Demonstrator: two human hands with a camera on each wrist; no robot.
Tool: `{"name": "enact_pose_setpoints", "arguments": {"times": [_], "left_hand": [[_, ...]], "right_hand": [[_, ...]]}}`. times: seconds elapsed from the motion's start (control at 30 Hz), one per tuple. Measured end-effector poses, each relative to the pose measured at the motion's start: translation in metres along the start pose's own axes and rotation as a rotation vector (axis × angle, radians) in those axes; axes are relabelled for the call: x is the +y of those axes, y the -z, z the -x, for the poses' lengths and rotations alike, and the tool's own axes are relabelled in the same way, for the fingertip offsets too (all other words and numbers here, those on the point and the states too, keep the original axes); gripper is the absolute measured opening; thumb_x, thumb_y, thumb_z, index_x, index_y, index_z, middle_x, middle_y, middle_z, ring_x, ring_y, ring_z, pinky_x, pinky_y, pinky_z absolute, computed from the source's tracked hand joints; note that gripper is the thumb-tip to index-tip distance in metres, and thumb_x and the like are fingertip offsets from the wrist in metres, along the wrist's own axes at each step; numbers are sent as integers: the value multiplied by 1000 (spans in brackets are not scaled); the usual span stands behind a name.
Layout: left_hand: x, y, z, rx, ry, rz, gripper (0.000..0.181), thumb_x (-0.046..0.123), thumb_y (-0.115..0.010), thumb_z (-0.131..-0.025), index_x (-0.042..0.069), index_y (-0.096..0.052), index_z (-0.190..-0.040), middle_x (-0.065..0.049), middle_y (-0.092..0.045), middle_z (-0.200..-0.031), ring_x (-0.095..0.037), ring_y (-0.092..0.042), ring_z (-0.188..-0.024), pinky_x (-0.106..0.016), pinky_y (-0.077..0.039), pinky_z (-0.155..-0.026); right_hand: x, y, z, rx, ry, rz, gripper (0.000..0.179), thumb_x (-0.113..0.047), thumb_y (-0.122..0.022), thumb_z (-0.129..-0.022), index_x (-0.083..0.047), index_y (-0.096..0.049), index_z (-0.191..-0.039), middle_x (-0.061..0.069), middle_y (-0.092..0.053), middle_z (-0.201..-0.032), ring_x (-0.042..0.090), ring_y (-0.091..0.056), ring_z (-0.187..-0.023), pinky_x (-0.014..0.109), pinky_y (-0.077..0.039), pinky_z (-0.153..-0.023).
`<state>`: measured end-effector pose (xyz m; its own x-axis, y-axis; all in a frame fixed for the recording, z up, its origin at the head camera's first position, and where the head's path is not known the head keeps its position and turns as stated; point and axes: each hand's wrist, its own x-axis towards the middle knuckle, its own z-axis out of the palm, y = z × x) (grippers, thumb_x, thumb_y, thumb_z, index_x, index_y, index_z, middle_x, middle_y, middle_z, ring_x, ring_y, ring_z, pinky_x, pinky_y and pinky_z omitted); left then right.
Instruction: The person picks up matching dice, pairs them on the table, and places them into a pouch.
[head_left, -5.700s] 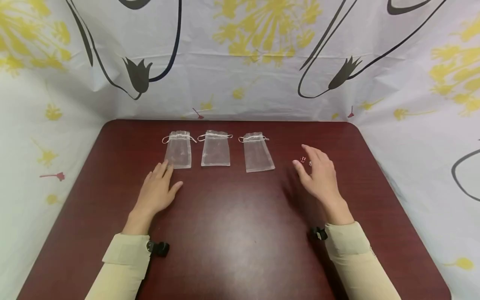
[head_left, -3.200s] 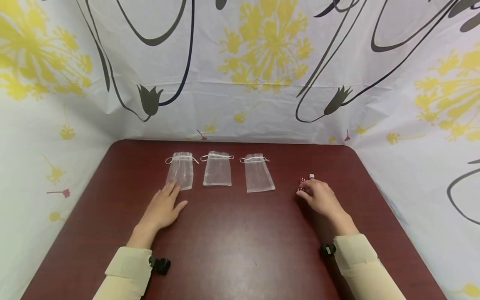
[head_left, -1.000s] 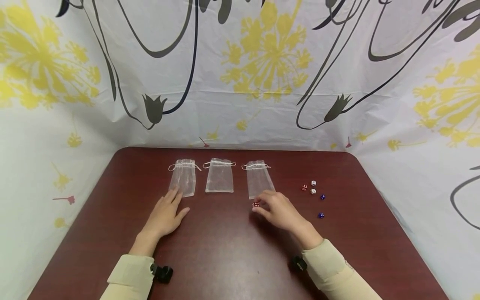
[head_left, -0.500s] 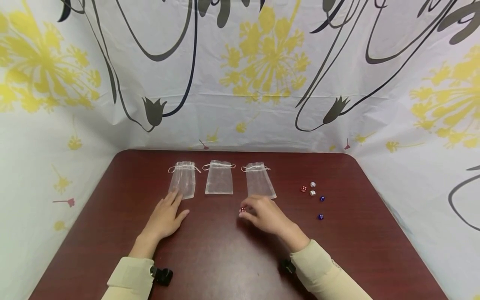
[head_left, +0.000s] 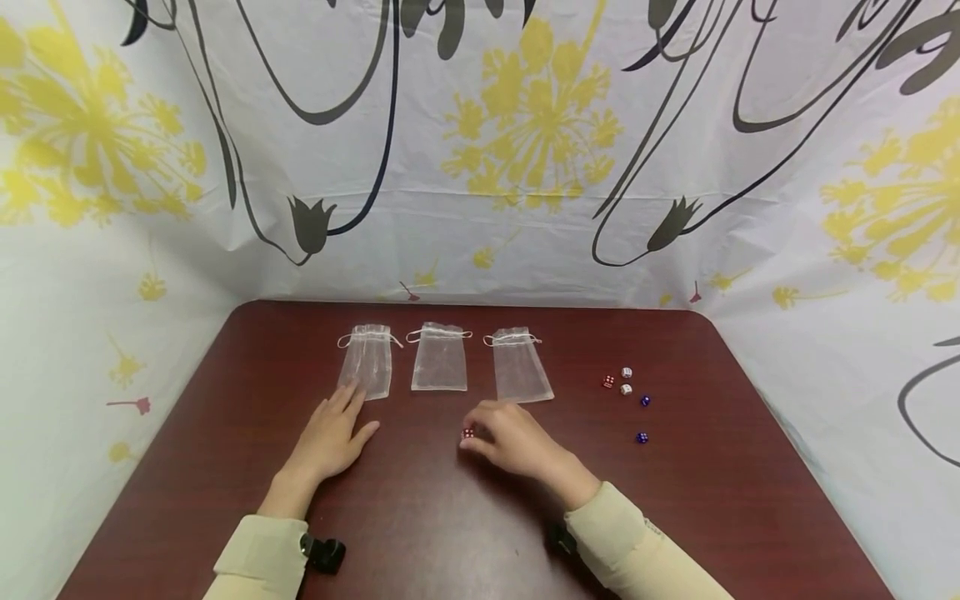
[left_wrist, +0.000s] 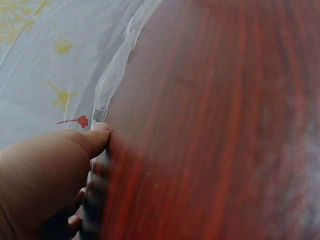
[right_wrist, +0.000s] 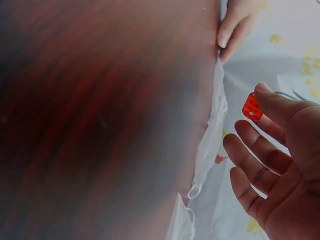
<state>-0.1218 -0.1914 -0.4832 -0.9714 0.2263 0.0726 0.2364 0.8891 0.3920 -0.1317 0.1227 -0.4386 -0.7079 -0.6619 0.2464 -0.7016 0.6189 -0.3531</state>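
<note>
My right hand (head_left: 517, 437) pinches a red die (right_wrist: 252, 107) between thumb and forefinger, over the middle of the table in front of the bags; its other fingers are spread. My left hand (head_left: 326, 437) lies flat with straight fingers, fingertips on the lower end of the left sheer drawstring bag (head_left: 367, 362). Beside that bag lie a middle drawstring bag (head_left: 439, 362) and a right drawstring bag (head_left: 519, 368), all flat with white cords toward the back. In the left wrist view, the left thumb (left_wrist: 97, 139) is beside the table edge-on.
To the right on the dark red wooden table (head_left: 420, 533) lie another red die (head_left: 608, 381), two white dice, one a white die (head_left: 627, 372), and two blue dice, one a blue die (head_left: 642, 437). A patterned white cloth (head_left: 480, 208) hangs behind the table.
My right hand has taken a red die from the group at the right and carried it left, past the right bag's lower end. The left hand stays on the left bag.
</note>
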Motion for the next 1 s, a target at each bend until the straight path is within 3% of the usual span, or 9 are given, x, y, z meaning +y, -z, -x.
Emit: {"name": "enact_pose_setpoints", "arguments": {"times": [0.27, 0.5, 0.73, 1.0], "left_hand": [[0, 0, 0, -5, 2, -10, 66, 32, -59, -103, -7, -38, -151, -29, -28, -160, -45, -26, -148, -62, -20, -119], [0, 0, 0, -9, 6, 2, 66, 32, -59, -103, -7, -38, -151, -28, -27, -160, -45, -26, -148, -62, -20, -119], [0, 1, 0, -5, 3, 1, 65, 32, -59, -103, -8, -39, -151, -28, -27, -160, -45, -26, -148, -62, -20, -119], [-1, 0, 0, -7, 0, 5, 66, 32, -59, -103, -7, -38, -151, -28, -27, -161, -45, -25, -148, -62, -20, -119]], "right_hand": [[-3, -13, -5, -97, 51, 26, 15, -28, -81, -88, -16, -71, -88, -8, -58, -75, 5, -49, -65, 24, -45, -60], [-3, -21, -8, -222, 13, 60, 22, -36, -80, -88, -18, -67, -86, -10, -50, -69, 3, -45, -62, 21, -39, -57], [-4, -21, -9, -208, 12, 50, 23, -36, -80, -88, -18, -67, -86, -10, -52, -70, 3, -46, -62, 22, -40, -57], [-3, -9, -7, -96, 18, 9, 17, -33, -79, -89, -17, -73, -93, -10, -64, -78, 5, -54, -67, 27, -48, -63]]}}
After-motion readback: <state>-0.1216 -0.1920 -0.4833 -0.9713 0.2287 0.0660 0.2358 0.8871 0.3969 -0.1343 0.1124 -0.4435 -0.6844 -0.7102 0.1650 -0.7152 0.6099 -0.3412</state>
